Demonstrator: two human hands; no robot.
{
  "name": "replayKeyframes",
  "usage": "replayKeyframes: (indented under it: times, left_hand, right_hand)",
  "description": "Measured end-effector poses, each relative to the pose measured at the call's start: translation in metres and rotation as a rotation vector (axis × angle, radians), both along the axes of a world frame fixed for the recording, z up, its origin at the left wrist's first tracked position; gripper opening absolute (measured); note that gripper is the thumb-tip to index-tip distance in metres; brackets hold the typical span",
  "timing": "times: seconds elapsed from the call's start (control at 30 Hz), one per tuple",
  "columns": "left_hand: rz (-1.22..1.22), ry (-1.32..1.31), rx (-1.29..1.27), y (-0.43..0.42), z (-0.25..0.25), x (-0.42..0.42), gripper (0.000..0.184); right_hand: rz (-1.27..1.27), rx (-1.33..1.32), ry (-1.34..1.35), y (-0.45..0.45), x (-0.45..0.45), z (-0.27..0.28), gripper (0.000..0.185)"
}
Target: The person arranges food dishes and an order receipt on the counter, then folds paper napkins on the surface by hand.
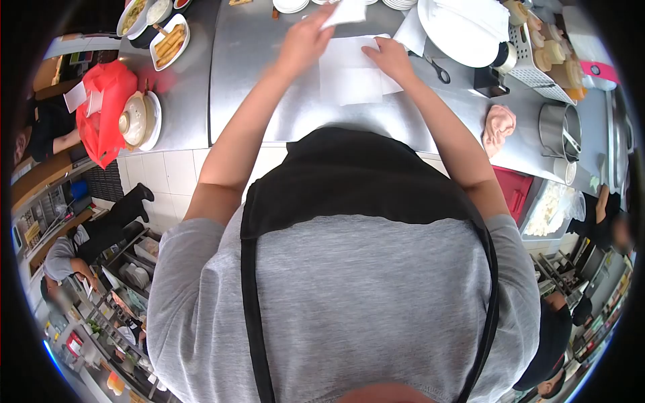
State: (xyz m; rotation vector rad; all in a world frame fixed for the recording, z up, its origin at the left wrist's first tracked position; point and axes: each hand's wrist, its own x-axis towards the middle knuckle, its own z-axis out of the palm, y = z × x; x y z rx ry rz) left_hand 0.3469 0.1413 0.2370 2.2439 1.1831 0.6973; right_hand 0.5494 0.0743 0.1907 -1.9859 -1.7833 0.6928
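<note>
My left hand (306, 43) is reaching over the steel counter, closed on a folded white paper napkin (347, 12). White paper sheets (349, 70) lie partly overlapped on the counter in front of me. At their upper right edge my right hand (391, 60) has its fingers curled and holds the paper there. The fingertips of my left hand are partly hidden by the napkin. Black-handled scissors (440, 70) lie just right of my right hand, near a large white plate (447, 50) with a stack of white paper (474, 20) on it.
At the left are a dish of fried rolls (169, 46), a lidded clay pot (136, 119) and a red plastic bag (104, 111). To the right stand a white basket of bottles (534, 64), a pinkish cloth (498, 127) and a steel pot (554, 131). Other people are nearby on both sides.
</note>
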Motion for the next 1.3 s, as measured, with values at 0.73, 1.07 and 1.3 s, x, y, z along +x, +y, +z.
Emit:
replayKeyframes:
  times: [0.73, 1.07, 1.3]
  left_hand:
    - [-0.250, 0.276, 0.335, -0.046, -0.061, 0.031, 0.059]
    - [0.010, -0.071, -0.402, -0.007, -0.011, 0.013, 0.039]
    - [0.005, -0.216, -0.122, 0.010, 0.033, -0.005, 0.033]
  right_hand:
    - [0.411, 0.508, -0.201, -0.096, 0.001, 0.010, 0.036]
    - [0.216, 0.585, -0.008, -0.060, -0.008, 0.016, 0.013]
    - [-0.146, 0.202, 0.143, 0.000, -0.005, -0.005, 0.027]
